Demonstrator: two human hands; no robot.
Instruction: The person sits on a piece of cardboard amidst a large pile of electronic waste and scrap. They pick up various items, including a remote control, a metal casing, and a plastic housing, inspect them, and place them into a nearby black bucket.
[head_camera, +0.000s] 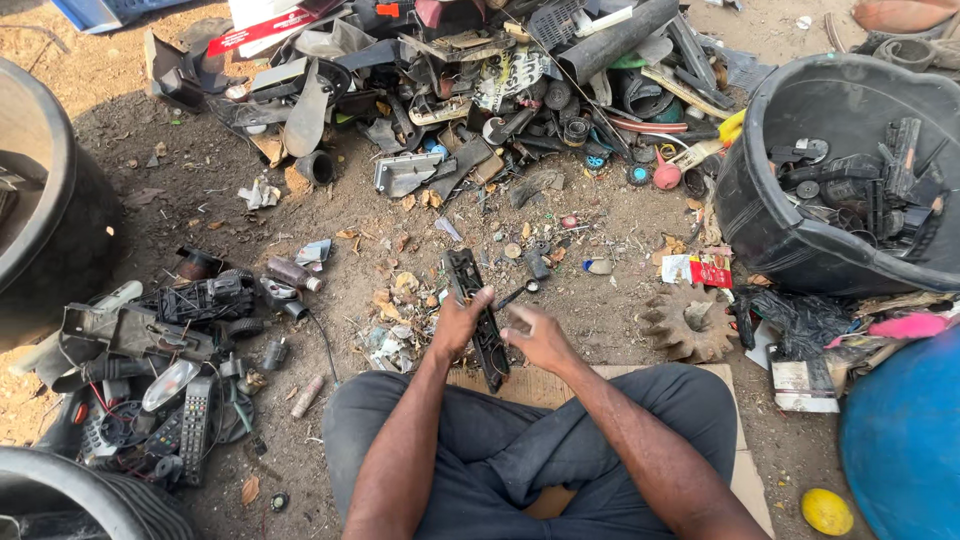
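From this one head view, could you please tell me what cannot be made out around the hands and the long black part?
- Head view: the left hand covers the middle of the long black part.
- Whether the right hand holds a tool is too small to tell.
- The black tub wall hides its lower contents; the right edge cuts it off.
- The blue drum is cut off by the right edge.
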